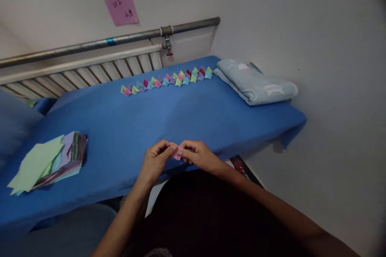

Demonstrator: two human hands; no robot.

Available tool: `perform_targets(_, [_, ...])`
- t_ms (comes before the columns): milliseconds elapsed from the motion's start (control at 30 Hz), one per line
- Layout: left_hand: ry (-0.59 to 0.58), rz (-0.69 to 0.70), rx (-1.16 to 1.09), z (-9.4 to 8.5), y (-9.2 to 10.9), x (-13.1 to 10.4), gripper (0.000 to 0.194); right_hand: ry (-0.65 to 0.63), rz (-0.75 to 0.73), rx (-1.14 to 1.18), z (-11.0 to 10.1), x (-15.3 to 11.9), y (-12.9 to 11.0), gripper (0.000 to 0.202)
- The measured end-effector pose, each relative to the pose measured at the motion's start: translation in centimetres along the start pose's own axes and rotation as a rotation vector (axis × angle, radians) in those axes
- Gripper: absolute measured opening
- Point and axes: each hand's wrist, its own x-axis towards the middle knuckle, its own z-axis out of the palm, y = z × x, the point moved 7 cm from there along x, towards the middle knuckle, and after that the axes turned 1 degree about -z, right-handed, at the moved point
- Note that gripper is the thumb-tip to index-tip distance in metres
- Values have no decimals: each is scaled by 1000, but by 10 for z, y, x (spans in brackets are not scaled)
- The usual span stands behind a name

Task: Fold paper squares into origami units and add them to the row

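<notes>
A small folded piece of pink paper (pixel 177 155) is pinched between my two hands, just above the front edge of the blue-covered table. My left hand (pixel 157 158) grips its left side with thumb and fingers. On its right side, the thumb and curled fingers of my right hand (pixel 199 155) close on it. The fingers hide much of the paper, so its exact folded shape is unclear. Farther back, several folded paper pieces (pixel 165 82) in pink, green, blue, purple and red stand in two staggered rows.
A stack of coloured paper sheets (pixel 39 160) lies at the left. A folded light-blue blanket (pixel 259 82) rests at the back right of the blue cloth (pixel 120 128). Behind are a radiator (pixel 99 70) and a metal pipe (pixel 90 46). A pink note (pixel 120 5) hangs on the wall.
</notes>
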Motion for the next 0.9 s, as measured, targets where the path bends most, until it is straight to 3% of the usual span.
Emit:
perform_targets(300, [98,64,-12,-2,-5,5,20,31,88,9,3,4,6,19])
perform_targets(433, [109,51,-3,-3,-9,7,21,-10,157,62,7,6,13,22])
perform_targets(667, [101,-13,35,-5,-9,11,27,29,264,76,3,3,19,22])
perform_targets(733, [117,-47,40,-9,-8,13,28,99,191,8,-7,3,13,27])
perform_targets(833, [115,-109,39,-12,-9,18,30,301,-104,-216,-30,1,-8,18])
perform_targets(900, [88,-150,29,-10,-12,21,30,287,-328,-419,-28,-1,-20,8])
